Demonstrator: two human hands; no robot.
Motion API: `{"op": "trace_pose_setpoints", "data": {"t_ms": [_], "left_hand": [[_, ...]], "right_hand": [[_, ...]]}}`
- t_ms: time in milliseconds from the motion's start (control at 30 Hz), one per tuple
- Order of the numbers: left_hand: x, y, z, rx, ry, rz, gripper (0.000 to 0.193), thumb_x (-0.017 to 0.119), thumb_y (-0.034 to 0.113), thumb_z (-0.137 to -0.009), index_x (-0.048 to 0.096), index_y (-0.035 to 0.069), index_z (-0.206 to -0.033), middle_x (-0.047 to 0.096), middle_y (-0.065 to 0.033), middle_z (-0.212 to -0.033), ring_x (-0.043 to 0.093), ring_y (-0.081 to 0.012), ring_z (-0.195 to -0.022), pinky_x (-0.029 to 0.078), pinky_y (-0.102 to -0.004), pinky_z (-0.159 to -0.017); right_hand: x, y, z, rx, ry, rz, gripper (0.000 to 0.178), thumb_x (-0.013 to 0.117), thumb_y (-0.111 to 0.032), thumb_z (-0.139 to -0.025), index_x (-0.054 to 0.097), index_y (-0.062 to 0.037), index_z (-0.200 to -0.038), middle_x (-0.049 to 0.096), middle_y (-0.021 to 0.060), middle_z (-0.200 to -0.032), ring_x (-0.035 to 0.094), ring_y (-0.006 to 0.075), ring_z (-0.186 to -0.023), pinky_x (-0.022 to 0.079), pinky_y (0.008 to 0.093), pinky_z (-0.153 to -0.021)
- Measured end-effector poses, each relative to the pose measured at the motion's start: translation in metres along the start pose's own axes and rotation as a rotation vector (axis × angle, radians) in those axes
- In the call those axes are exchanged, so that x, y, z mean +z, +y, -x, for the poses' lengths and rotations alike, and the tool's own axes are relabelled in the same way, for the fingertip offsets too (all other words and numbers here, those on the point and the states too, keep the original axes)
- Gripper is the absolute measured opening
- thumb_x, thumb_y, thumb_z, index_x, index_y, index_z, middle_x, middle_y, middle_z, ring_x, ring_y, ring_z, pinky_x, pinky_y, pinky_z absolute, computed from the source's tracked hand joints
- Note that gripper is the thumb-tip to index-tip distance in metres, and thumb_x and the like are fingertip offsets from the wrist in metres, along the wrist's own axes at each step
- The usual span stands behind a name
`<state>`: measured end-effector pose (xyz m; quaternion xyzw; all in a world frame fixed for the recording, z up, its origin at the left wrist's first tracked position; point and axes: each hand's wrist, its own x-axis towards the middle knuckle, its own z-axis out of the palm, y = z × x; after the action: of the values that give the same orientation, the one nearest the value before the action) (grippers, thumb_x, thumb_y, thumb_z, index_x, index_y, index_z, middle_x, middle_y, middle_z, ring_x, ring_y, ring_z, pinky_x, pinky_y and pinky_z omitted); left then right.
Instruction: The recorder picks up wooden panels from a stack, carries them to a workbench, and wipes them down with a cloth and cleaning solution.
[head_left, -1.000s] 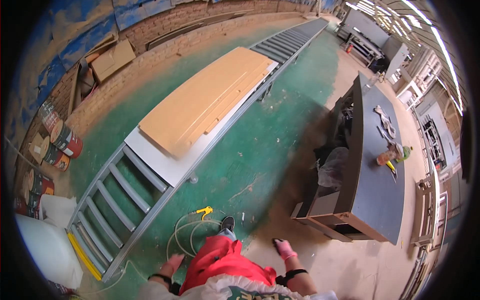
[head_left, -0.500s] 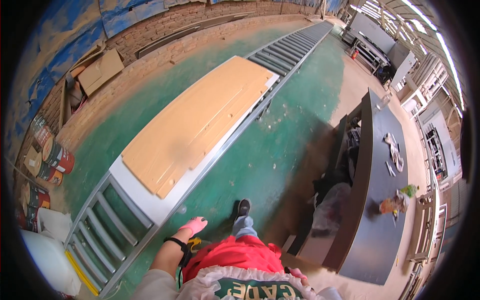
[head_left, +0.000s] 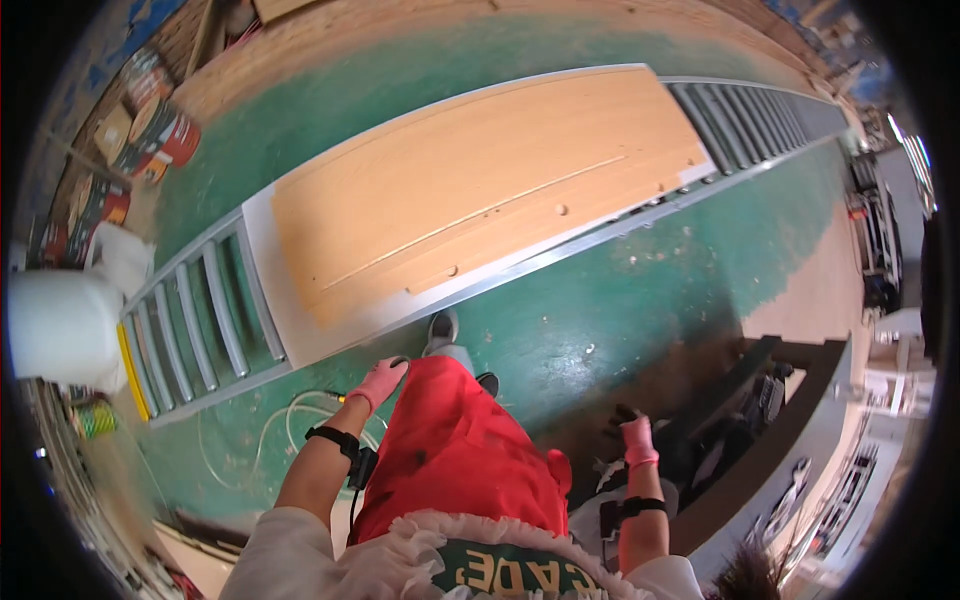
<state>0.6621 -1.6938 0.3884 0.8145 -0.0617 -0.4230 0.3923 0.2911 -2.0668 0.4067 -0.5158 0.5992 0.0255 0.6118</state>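
Observation:
A tan panel with a long groove and several small holes (head_left: 480,180) lies on a white board (head_left: 268,235), which rests across the roller conveyor (head_left: 215,300). My left hand (head_left: 381,380), in a pink glove with dark fingertips, hangs just off the board's near edge, loosely open and apart from it. My right hand (head_left: 637,438), gloved the same way, is out to the right beside the dark workbench, fingers spread and holding nothing. Both wrists carry black straps. A red apron (head_left: 450,450) covers my front.
The workbench (head_left: 770,480) stands at the lower right, dark items on its shelf. Paint buckets (head_left: 165,135) line the left wall. A white drum (head_left: 65,325) sits by the conveyor's yellow end (head_left: 132,370). A pale hose (head_left: 290,430) coils on the green floor.
My view has turned right toward the conveyor, so the panel lies more squarely ahead. My right hand has come out from beside my body, fingers spread. My left hand stays near the board's edge.

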Motion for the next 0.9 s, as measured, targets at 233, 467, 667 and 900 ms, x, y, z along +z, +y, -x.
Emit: {"op": "trace_pose_setpoints", "data": {"t_ms": [233, 467, 667, 900], "left_hand": [[-0.016, -0.097, -0.07, -0.386, 0.086, -0.162, 0.035, 0.045, 0.031, -0.08, 0.059, 0.0, -0.088, 0.056, -0.0252, -0.079, 0.055, -0.0413, -0.079, 0.045, -0.0397, -0.069], [-0.103, -0.04, -0.211, -0.346, 0.492, -0.019, 0.047, 0.045, 0.034, -0.086, 0.045, 0.008, -0.125, 0.051, -0.0162, -0.121, 0.05, -0.0352, -0.108, 0.038, -0.0395, -0.093], [-0.166, 0.03, -0.361, 0.164, 0.801, -0.419, 0.055, 0.05, 0.03, -0.084, 0.036, 0.003, -0.129, 0.036, -0.0195, -0.133, 0.034, -0.0333, -0.122, 0.028, -0.0385, -0.101], [-0.163, 0.094, -0.482, 0.244, 0.68, -0.749, 0.062, 0.049, 0.04, -0.082, 0.032, 0.006, -0.131, 0.029, -0.02, -0.136, 0.027, -0.0359, -0.126, 0.022, -0.0484, -0.102]], "right_hand": [[0.107, -0.108, -0.075, -0.187, -0.118, 0.477, 0.038, 0.048, 0.0, -0.078, 0.056, -0.0024, -0.115, 0.062, 0.0079, -0.106, 0.057, 0.0132, -0.094, 0.044, 0.0253, -0.083], [0.183, -0.092, -0.113, -0.046, -0.413, 0.796, 0.036, 0.054, -0.016, -0.078, 0.057, -0.0047, -0.112, 0.061, 0.0169, -0.104, 0.058, 0.0238, -0.102, 0.043, 0.032, -0.087], [0.224, -0.118, -0.167, 0.027, -0.38, 0.77, 0.034, 0.054, -0.018, -0.08, 0.059, -0.0098, -0.112, 0.056, 0.0038, -0.061, 0.049, 0.0108, -0.047, 0.04, 0.0281, -0.044], [0.232, -0.143, -0.239, 0.118, -0.281, 0.634, 0.031, 0.053, -0.011, -0.082, 0.06, -0.0086, -0.111, 0.063, -0.0008, -0.081, 0.046, 0.0032, -0.052, 0.035, 0.0202, -0.045]]}}
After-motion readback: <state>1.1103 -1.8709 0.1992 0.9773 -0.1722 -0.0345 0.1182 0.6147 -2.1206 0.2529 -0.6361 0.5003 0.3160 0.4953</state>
